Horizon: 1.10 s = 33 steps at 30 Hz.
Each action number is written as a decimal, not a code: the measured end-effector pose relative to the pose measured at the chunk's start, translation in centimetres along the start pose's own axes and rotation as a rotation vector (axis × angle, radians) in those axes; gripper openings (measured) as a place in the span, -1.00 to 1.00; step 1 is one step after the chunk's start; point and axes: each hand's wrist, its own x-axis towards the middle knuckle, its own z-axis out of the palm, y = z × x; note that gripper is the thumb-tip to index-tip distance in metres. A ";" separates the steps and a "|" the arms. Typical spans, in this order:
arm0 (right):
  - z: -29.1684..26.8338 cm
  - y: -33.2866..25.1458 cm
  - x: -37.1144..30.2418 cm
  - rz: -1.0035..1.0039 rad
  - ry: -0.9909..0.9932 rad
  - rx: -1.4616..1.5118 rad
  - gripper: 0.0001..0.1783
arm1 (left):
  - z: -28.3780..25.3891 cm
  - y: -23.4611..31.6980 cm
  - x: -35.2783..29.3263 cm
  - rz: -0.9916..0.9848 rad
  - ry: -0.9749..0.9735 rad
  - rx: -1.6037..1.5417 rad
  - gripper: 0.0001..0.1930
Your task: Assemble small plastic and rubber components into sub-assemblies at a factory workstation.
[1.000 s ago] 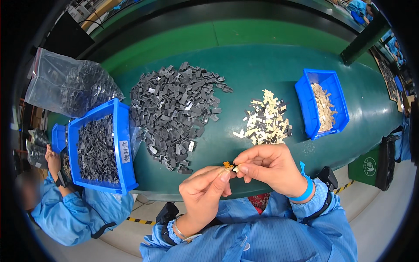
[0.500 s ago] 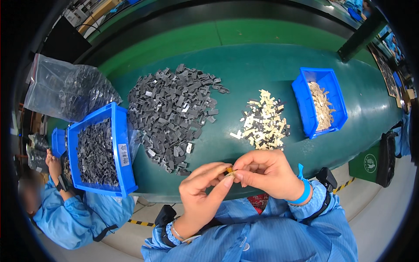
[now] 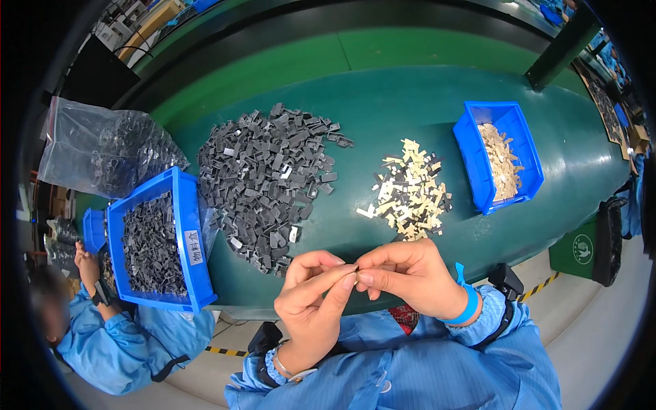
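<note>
Watching left hand point(image 3: 311, 301) and right hand point(image 3: 410, 277) pinching together on tiny part point(image 3: 355, 272), mostly hidden, above table edge point(image 3: 355, 304). Judging fitting step underway. Next move likely calling for firm press, then fresh piece from grey pile point(image 3: 266, 181) or cream pile point(image 3: 408, 191).

Desk point(image 3: 410, 102): smooth green covering, slight sheen. Bins point(image 3: 186, 225) point(image 3: 471, 150): glossy blue plastic. Dark pile point(image 3: 266, 178): matt grey plastic pieces. Pale pile point(image 3: 408, 191): cream pieces, matt. Bag point(image 3: 96, 147): clear crinkled plastic film. Sleeves point(image 3: 424, 369): blue woven cloth. Wristband point(image 3: 468, 307): smooth blue.
</note>
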 end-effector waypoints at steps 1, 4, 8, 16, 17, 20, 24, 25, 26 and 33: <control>0.1 -0.1 0.0 -0.013 0.012 -0.012 -0.84 | 0.0 0.0 0.0 -0.004 -0.007 0.004 -0.83; 0.3 0.0 -0.1 -0.039 0.034 -0.017 -0.85 | 0.2 -0.1 -0.1 -0.027 -0.004 -0.055 -0.83; 0.5 0.6 -0.3 -0.068 0.061 0.033 -0.85 | 0.2 -0.3 -0.3 -0.134 -0.009 -0.135 -0.84; -0.1 -0.1 -0.7 -0.135 0.088 -0.079 -0.90 | 0.8 0.3 0.0 -0.601 -0.039 -0.946 -0.83; -0.4 -0.5 -0.8 -0.177 0.110 -0.152 -0.91 | 0.6 0.2 0.1 -0.600 -0.041 -0.953 -0.83; -3.2 -4.5 -1.3 -0.576 0.317 -0.898 -0.89 | -0.6 0.0 0.6 -0.306 0.060 -0.676 -0.86; -6.6 -8.7 -2.7 -0.769 0.717 -1.377 -0.93 | -1.4 0.5 0.9 -0.016 0.103 -0.139 -0.89; -7.3 -9.1 -2.9 -0.658 0.780 -1.427 -0.96 | -1.5 0.5 0.9 -0.016 0.102 -0.154 -0.89; -8.2 -9.6 -3.0 -0.627 0.764 -1.586 -0.97 | -1.6 0.6 0.8 0.079 0.086 0.041 -0.88; -10.2 -9.7 -3.0 -0.714 0.876 -1.693 -0.96 | -1.8 0.7 0.9 0.519 -0.016 0.609 -0.80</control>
